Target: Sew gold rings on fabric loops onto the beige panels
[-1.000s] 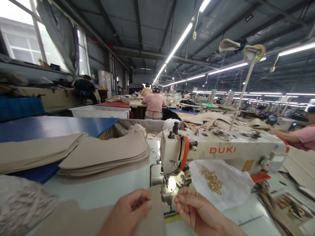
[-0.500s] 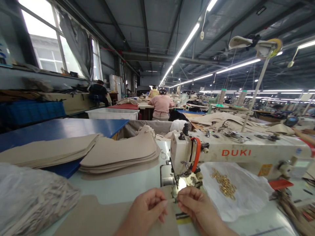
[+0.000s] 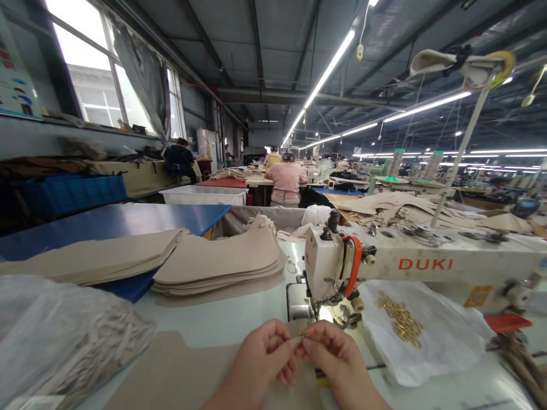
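Note:
My left hand (image 3: 265, 356) is closed in a pinch on a short beige fabric strip (image 3: 296, 342). Close against it, my right hand (image 3: 335, 356) pinches a small gold-coloured metal ring (image 3: 303, 336), largely hidden by the fingertips. Both hands are just in front of the sewing machine's (image 3: 329, 265) needle area, where a lamp glows. Under the hands and to their left lies a flat beige fabric panel (image 3: 183, 376). Several gold metal rings (image 3: 401, 320) are heaped on a white plastic bag (image 3: 401, 364) right of my right hand.
Stacked beige panels (image 3: 217, 259) lie behind my left hand, with another stack (image 3: 106, 259) on a blue table (image 3: 141, 219). A clear bag of fabric strips (image 3: 77, 336) rests at the left. A thread stand pole (image 3: 459, 154) rises behind the machine. A seated person (image 3: 286, 181) works ahead.
My hands have come together; my right hand has moved left to meet the left fingertips. The gold piece now shows between them. The view has shifted slightly left.

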{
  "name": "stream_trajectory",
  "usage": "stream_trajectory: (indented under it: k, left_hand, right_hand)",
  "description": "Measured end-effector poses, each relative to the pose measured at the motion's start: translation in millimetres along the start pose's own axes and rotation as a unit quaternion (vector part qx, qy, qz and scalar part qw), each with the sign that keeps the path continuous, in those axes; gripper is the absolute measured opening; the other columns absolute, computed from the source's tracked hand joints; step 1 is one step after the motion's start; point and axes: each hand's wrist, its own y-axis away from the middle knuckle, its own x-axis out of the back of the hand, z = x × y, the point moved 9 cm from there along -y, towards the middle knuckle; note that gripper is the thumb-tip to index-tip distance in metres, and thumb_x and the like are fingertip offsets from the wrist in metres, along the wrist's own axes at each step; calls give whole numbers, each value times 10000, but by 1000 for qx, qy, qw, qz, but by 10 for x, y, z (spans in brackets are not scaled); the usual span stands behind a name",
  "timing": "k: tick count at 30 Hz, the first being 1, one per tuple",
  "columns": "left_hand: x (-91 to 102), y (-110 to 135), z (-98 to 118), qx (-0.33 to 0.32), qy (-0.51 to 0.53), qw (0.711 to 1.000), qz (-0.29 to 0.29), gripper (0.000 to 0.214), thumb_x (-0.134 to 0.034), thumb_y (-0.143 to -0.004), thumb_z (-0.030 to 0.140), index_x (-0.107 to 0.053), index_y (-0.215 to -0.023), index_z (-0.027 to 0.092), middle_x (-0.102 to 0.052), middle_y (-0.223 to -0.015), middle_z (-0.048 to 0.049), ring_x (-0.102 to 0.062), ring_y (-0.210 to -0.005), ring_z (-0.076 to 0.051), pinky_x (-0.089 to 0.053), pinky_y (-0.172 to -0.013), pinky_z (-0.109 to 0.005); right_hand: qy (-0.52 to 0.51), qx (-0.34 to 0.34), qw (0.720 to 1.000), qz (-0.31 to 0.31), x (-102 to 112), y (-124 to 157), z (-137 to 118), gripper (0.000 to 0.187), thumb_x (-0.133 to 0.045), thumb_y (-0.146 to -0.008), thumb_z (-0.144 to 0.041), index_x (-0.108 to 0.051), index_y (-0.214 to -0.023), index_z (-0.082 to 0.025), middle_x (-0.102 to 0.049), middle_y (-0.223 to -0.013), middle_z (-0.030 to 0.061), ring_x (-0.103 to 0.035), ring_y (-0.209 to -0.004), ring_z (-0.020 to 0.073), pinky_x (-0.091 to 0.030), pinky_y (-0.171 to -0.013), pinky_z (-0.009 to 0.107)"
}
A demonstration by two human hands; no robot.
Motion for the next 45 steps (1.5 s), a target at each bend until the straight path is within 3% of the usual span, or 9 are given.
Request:
stream_trajectory:
  k: [6, 14, 18, 25, 32, 36, 40, 42, 45]
  left_hand:
    - [-104, 19, -114, 59, 98, 991, -68, 426, -752, -599, 513, -479, -676, 196, -631, -474, 14, -545, -356, -105, -329, -368, -176]
    - [-175, 197, -102, 148, 247, 952, -105, 309, -826, -626, 295, -593, -752, 135, -665, -567, -7, -587, -440, -70, -442, -454, -139]
    - [-183, 215, -121, 162, 249, 948, -113, 304, -827, -638, 278, -601, -776, 129, -661, -558, -3, -580, -420, -66, -432, -430, -130]
    - [-232, 269, -148, 175, 217, 950, -140, 276, -787, -675, 318, -592, -765, 144, -649, -532, -6, -557, -399, -71, -437, -421, -139]
    - [-214, 264, -163, 168, 194, 956, -144, 260, -754, -665, 328, -562, -696, 156, -594, -467, 29, -457, -311, -39, -357, -345, -124]
    - [-154, 219, -88, 129, 160, 972, -117, 289, -751, -662, 359, -552, -722, 158, -605, -483, 30, -476, -350, -45, -362, -374, -129]
    - [-122, 136, -28, 59, 84, 989, -109, 349, -738, -651, 431, -517, -741, 176, -641, -505, 13, -507, -353, -74, -356, -362, -156]
    - [-125, 106, -40, 40, 54, 991, -116, 355, -718, -654, 451, -495, -738, 188, -635, -489, 21, -502, -333, -81, -352, -346, -164]
    - [-124, 92, -72, 31, 23, 992, -123, 333, -696, -669, 440, -475, -727, 197, -621, -468, 34, -483, -317, -75, -337, -336, -160]
  right_hand:
    - [42, 31, 998, 39, 93, 4, -40, 300, -743, -721, -474, -690, -748, -180, -675, -697, 41, -592, -648, 172, -463, -607, 262]
    - [132, 135, 981, 47, 85, 92, -210, 123, -648, -828, -299, -697, -790, -193, -666, -758, 42, -602, -699, 171, -481, -653, 257]
    - [206, 208, 954, 56, 42, 178, -403, 91, -593, -820, -163, -648, -750, -188, -672, -826, 60, -631, -767, 182, -492, -693, 259]
    - [263, 300, 913, 81, -65, 301, -657, 135, -545, -756, -87, -550, -696, -207, -618, -695, 14, -608, -648, 152, -476, -590, 228]
    - [308, 306, 901, -3, -172, 364, -647, 170, -551, -795, -75, -606, -871, -216, -632, -772, 30, -610, -697, 165, -490, -651, 250]
    - [263, 261, 928, -20, -129, 327, -600, 139, -566, -831, -122, -664, -868, -214, -671, -854, 55, -632, -799, 182, -489, -722, 263]
    - [150, 98, 984, -13, -22, 157, -314, 90, -626, -818, -242, -620, -747, -187, -587, -656, -4, -538, -598, 129, -421, -568, 222]
    - [91, 46, 995, -8, -9, 96, -226, 168, -692, -760, -289, -565, -720, -186, -518, -595, -43, -465, -540, 105, -370, -520, 207]
    - [71, 20, 997, -24, -48, 36, -191, 227, -734, -712, -324, -557, -712, -183, -516, -590, -50, -444, -542, 99, -348, -521, 206]
